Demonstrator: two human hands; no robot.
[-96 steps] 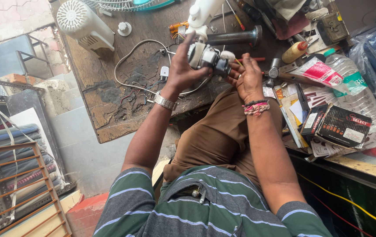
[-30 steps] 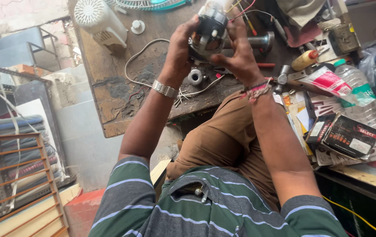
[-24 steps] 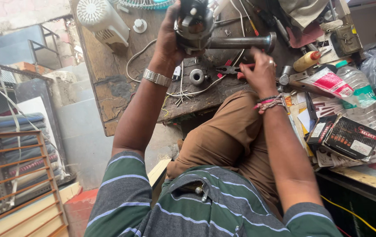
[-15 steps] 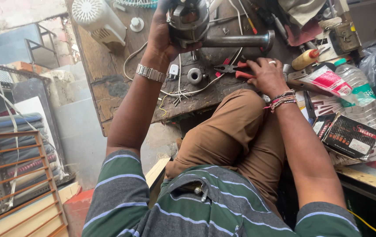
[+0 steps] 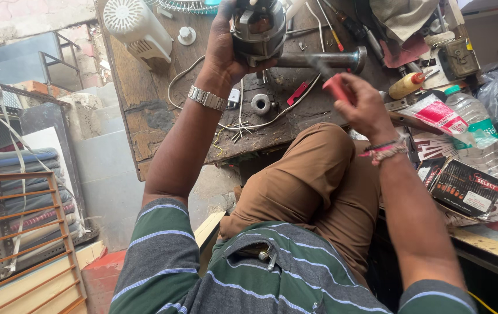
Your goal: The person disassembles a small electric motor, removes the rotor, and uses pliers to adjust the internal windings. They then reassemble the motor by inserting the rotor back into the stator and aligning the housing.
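Above the worn wooden workbench (image 5: 144,116), the left hand (image 5: 223,49) grips a small round motor (image 5: 258,26), fingers wrapped around its casing and its open face turned toward the camera. Copper-coloured windings show inside, so the motor's cover looks to be off already. Just right of the motor and lower, the right hand (image 5: 362,104) is closed around a red-handled tool (image 5: 335,87), probably pliers or a screwdriver; motion blur hides its tip. The tool does not touch the motor, so the work on the open motor appears to be partly done, with the tool work not yet started. Below the motor, loose wires (image 5: 243,119) and a small round metal part (image 5: 260,103) lie on the workbench, apart from it. A metal pipe (image 5: 319,60) lies just right of the motor. A white fan housing (image 5: 133,26) sits well left of it.
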